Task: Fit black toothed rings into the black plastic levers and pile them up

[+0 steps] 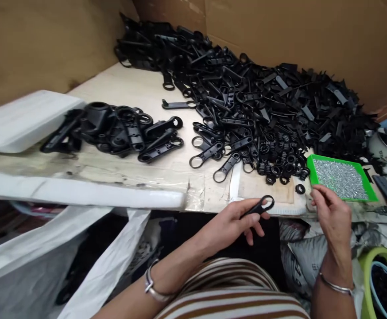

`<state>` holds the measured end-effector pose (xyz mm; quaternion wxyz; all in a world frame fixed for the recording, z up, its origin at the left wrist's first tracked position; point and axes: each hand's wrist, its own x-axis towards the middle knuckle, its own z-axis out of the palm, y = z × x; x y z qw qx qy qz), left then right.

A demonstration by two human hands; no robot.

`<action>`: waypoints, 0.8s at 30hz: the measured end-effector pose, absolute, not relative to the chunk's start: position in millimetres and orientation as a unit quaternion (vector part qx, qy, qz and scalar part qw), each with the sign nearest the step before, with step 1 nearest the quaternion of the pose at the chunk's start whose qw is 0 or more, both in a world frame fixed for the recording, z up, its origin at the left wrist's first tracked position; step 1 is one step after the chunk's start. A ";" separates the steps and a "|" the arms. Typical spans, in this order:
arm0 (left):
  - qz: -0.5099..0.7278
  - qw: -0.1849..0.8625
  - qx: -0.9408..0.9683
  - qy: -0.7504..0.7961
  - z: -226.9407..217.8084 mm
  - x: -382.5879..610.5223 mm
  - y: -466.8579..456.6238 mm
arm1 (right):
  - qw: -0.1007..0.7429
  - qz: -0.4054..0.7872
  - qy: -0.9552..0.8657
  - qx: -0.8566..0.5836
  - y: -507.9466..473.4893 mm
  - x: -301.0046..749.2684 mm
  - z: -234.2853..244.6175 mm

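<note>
In my left hand point(236, 221) is a black plastic arm with a ring end point(267, 203), pinched between thumb and fingers just past the table's front edge. The ring points up and to the right. My right hand point(331, 210) is closed, fingertips together, near the front left corner of a green tray point(369, 181) filled with small silvery metal pieces. Whatever those fingertips hold, if anything, is too small to make out. A loose black toothed ring point(300, 189) lies just left of them. Several more toothed rings point(275, 170) are heaped behind it.
A large heap of black plastic parts point(226, 79) spreads along the cardboard wall point(299, 31). A second pile point(120, 128) lies at left beside a white foam block point(30, 119). White foam padding point(80, 190) lines the front edge. A yellow-green tub point(366, 274) stands low at right.
</note>
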<state>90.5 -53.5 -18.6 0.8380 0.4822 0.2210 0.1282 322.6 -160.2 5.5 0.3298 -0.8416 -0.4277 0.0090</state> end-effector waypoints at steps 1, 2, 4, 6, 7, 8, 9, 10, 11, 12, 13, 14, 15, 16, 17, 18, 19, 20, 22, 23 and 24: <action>0.134 0.851 0.456 0.225 -19.5 90.9 -53.6 | 0.299 -0.026 -0.440 -0.846 -162.5 329.5 5.6; 0.133 0.861 0.435 0.228 -19.7 91.3 -53.6 | 0.269 -0.043 -0.467 -0.841 -163.1 333.5 5.1; 0.128 0.876 0.403 0.231 -19.1 92.9 -53.9 | 0.219 -0.050 -0.535 -0.815 -159.3 334.8 1.8; 0.133 0.888 0.374 0.231 -18.4 94.8 -55.0 | 0.174 -0.049 -0.580 -0.794 -151.4 332.8 -3.2; 0.142 0.893 0.361 0.228 -18.3 95.6 -55.7 | 0.156 -0.047 -0.590 -0.791 -147.5 332.6 -5.6; 0.151 0.896 0.351 0.226 -18.3 96.0 -56.2 | 0.141 -0.047 -0.594 -0.790 -144.4 333.6 -7.5; 0.161 0.898 0.343 0.225 -18.6 96.1 -56.6 | 0.131 -0.045 -0.597 -0.790 -142.4 335.4 -8.5; 0.169 0.898 0.338 0.225 -19.0 96.0 -56.7 | 0.127 -0.039 -0.601 -0.788 -141.6 337.8 -8.5; 0.177 0.897 0.334 0.227 -19.5 95.7 -56.5 | 0.130 -0.031 -0.605 -0.785 -141.8 339.7 -7.4; 0.185 0.895 0.333 0.232 -20.1 95.3 -56.2 | 0.141 -0.023 -0.609 -0.780 -142.7 340.4 -5.1; 0.190 0.893 0.332 0.238 -20.7 95.1 -55.8 | 0.162 -0.011 -0.611 -0.775 -144.0 339.1 -2.0; 0.194 0.890 0.332 0.243 -21.4 95.2 -55.4 | 0.192 0.008 -0.613 -0.766 -145.5 335.1 1.8; 0.198 0.889 0.332 0.246 -22.1 95.5 -55.1 | 0.228 0.036 -0.617 -0.752 -146.6 328.3 5.8; 0.201 0.888 0.333 0.246 -22.9 96.1 -55.0 | 0.268 0.066 -0.621 -0.734 -147.2 319.2 9.5; 0.206 0.887 0.334 0.244 -23.7 96.9 -55.0 | 0.306 0.098 -0.624 -0.713 -146.9 308.4 12.5; 0.211 0.885 0.337 0.240 -24.4 97.7 -55.2 | 0.336 0.120 -0.626 -0.693 -145.9 296.9 14.7; 0.218 0.883 0.342 0.235 -25.1 98.5 -55.5 | 0.359 0.126 -0.626 -0.681 -144.0 285.8 15.7; 0.224 0.880 0.349 0.230 -25.7 99.1 -55.9 | 0.375 0.118 -0.625 -0.674 -141.5 275.8 15.7; 0.236 0.875 0.362 0.219 -26.6 99.4 -56.4 | 0.385 0.083 -0.626 -0.672 -135.7 261.2 13.1; 0.241 0.873 0.367 0.213 -26.7 99.3 -56.6 | 0.382 0.064 -0.632 -0.671 -132.8 256.7 10.9; 0.244 0.871 0.372 0.208 -26.5 99.0 -56.6 | 0.376 0.045 -0.639 -0.670 -130.2 253.7 8.5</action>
